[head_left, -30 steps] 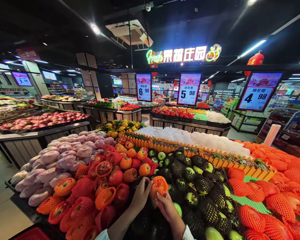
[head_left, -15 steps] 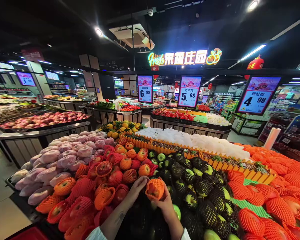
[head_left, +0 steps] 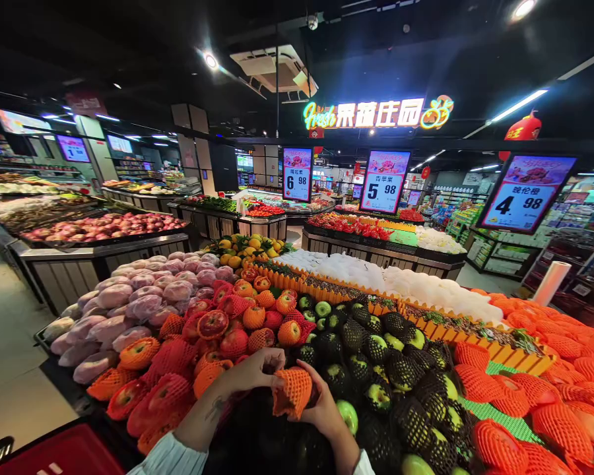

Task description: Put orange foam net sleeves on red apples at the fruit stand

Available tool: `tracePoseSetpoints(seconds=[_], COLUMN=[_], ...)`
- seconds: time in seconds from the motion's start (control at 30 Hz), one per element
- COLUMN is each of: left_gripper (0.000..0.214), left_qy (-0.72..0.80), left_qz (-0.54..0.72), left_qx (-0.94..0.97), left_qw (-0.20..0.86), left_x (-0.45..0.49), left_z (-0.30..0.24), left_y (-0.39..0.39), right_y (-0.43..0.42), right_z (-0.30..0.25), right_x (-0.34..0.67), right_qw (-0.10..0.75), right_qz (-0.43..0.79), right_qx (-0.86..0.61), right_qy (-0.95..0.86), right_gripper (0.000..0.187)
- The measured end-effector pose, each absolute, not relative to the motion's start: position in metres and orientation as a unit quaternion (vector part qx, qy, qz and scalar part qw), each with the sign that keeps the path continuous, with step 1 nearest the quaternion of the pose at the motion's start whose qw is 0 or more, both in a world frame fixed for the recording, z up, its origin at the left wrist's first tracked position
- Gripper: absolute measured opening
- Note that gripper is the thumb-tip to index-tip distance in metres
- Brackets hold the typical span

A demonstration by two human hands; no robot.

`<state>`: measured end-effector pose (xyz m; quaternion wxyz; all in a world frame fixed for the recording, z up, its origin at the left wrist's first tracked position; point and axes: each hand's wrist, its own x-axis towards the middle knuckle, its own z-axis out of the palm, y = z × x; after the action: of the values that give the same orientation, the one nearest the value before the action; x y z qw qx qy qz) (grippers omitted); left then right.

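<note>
The left hand [head_left: 250, 371] and right hand [head_left: 321, 412] both grip one fruit [head_left: 293, 390], fingers curled around it. An orange foam net covers it, its open end sagging at 6 o'clock. It sits above the display [head_left: 218, 343], at the green apples' [head_left: 376, 369] 9 o'clock.

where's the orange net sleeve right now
In the head view, low and centre: the orange net sleeve is gripped between the left hand and right hand, beside the green apples.

A dark ceiling [head_left: 129, 39] with spotlights and a neon sign [head_left: 376, 114] — below, hanging price boards [head_left: 385, 180], wooden produce stands [head_left: 94, 264] and pale floor [head_left: 10, 343] — shelves far back.
</note>
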<state>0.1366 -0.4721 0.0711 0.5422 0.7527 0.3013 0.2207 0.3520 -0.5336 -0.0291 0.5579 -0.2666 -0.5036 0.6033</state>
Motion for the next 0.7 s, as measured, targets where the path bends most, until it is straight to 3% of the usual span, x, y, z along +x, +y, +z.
tracePoseSetpoints(seconds=[0.23, 0.37, 0.57, 0.7], left_gripper=[0.045, 0.054, 0.065, 0.057], left_qy=[0.302, 0.336, 0.308, 0.285], left_qz=[0.276, 0.286, 0.25, 0.258], left_qx=[0.699, 0.664, 0.634, 0.648], left_qw=[0.586, 0.603, 0.664, 0.657], left_x=[0.139, 0.144, 0.139, 0.141], left_z=[0.069, 0.053, 0.042, 0.035], left_y=[-0.473, -0.465, -0.464, -0.463], right_y=[-0.534, -0.534, -0.534, -0.532], right_z=[-0.029, -0.024, -0.018, -0.023], right_x=[0.352, 0.353, 0.356, 0.355], right_qw=[0.549, 0.561, 0.594, 0.62], right_qz=[0.616, 0.619, 0.645, 0.644], right_qx=[-0.262, -0.261, -0.252, -0.26], right_qy=[-0.501, -0.485, -0.409, -0.364], right_gripper=[0.1, 0.101, 0.092, 0.08])
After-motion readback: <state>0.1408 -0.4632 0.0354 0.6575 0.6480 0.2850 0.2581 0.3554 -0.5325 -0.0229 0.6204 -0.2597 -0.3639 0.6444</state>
